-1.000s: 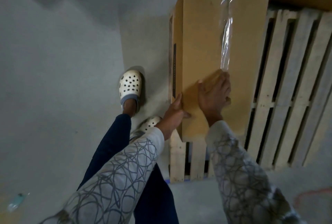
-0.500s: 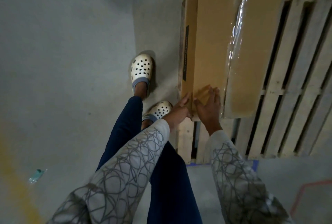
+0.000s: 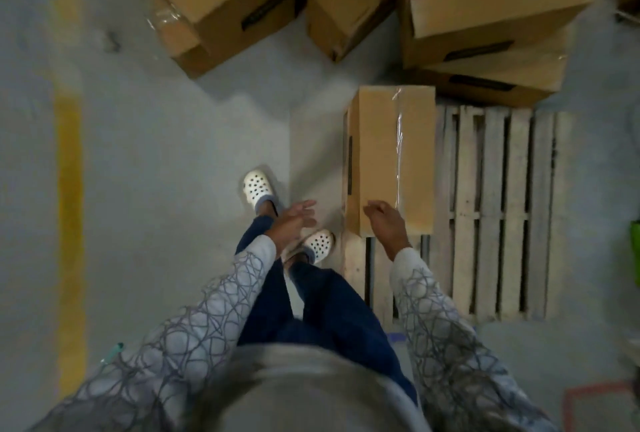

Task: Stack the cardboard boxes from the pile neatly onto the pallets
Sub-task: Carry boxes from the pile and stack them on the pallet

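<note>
A long cardboard box (image 3: 391, 158) with clear tape along its top lies on the left side of a pale wooden pallet (image 3: 495, 210). My left hand (image 3: 294, 222) hovers over the floor left of the box, fingers spread, holding nothing. In front of the box's near end my right hand (image 3: 386, 222) hangs with loosely curled fingers and nothing in it. The pile of cardboard boxes (image 3: 485, 16) lies on the floor beyond the pallet, several of them tilted.
More boxes (image 3: 221, 6) of the pile sprawl at the top left. A yellow floor line (image 3: 69, 224) runs down the left. My feet in white clogs (image 3: 258, 189) stand beside the pallet's left edge. Red tape marks (image 3: 588, 400) the floor at lower right.
Both hands have come off the box's near end and drawn back. The view has risen and pulled away, bringing the pile of boxes into sight.
</note>
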`<state>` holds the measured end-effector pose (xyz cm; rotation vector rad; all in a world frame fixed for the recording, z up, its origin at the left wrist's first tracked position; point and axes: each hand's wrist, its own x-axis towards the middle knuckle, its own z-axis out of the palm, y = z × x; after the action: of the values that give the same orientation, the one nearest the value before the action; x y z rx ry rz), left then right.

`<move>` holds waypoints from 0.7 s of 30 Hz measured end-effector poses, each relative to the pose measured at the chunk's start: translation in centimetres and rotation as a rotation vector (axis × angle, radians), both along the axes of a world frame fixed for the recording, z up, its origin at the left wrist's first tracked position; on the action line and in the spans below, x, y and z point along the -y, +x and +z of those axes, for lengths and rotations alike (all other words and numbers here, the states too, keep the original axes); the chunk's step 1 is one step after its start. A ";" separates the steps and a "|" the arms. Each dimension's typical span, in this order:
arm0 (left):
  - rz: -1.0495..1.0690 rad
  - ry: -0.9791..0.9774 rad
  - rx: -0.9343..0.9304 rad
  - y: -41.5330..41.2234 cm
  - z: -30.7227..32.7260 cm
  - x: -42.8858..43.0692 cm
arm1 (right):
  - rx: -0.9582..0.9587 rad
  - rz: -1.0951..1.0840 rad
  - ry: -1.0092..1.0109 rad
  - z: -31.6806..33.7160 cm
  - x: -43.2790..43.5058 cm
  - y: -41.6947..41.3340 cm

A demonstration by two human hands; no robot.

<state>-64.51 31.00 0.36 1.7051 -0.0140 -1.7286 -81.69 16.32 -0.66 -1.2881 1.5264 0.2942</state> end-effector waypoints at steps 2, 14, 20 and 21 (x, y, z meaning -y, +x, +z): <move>0.002 -0.011 0.014 2.1 3.0 -1.3 | 0.079 -0.043 0.022 3.5 -1.5 1.8; -0.003 -0.131 0.182 21.0 9.1 -6.4 | 0.257 0.128 0.066 9.9 -8.0 24.0; 0.189 -0.098 0.282 31.2 10.6 -6.6 | 0.359 0.144 0.030 11.6 -7.6 34.3; 0.211 -0.082 0.295 32.3 10.5 -6.4 | 0.372 0.137 0.028 11.7 -7.2 35.4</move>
<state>-32.17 37.40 10.84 1.8156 -0.0362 -1.2978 -46.25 23.53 11.08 -1.3431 1.1195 0.1511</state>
